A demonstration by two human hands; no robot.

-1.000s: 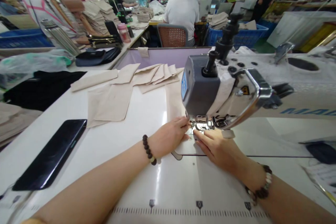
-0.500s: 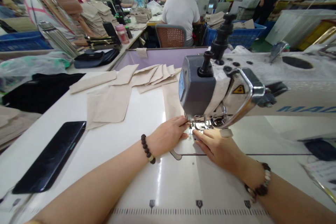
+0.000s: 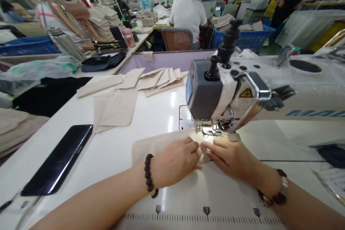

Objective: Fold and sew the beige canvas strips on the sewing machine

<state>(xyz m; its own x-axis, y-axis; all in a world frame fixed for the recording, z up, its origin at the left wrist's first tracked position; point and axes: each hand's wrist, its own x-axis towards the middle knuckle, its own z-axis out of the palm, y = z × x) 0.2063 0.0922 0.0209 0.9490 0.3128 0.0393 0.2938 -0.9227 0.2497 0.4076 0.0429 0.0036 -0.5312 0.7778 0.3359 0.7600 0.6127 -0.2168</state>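
Note:
A beige fabric piece (image 3: 151, 143) lies flat on the white table in front of the sewing machine (image 3: 231, 93), one end under the presser foot (image 3: 208, 130). My left hand (image 3: 176, 161) rests on the fabric with fingers curled and pressed together at its edge. Fingertip to fingertip with it, my right hand (image 3: 229, 156) pinches the same edge just below the needle. Each wrist carries a dark bead bracelet.
A black phone (image 3: 59, 158) lies at the left. Several beige cut pieces (image 3: 121, 104) spread behind it, beside black cloth (image 3: 48, 93). A ruler strip (image 3: 205, 214) marks the table's near edge. A person in a white shirt (image 3: 188, 14) sits ahead, back turned.
The beige piece that ran away behind the needle now lies sideways in front of it. Both hands have drawn back toward me and sit on it, fingertips together.

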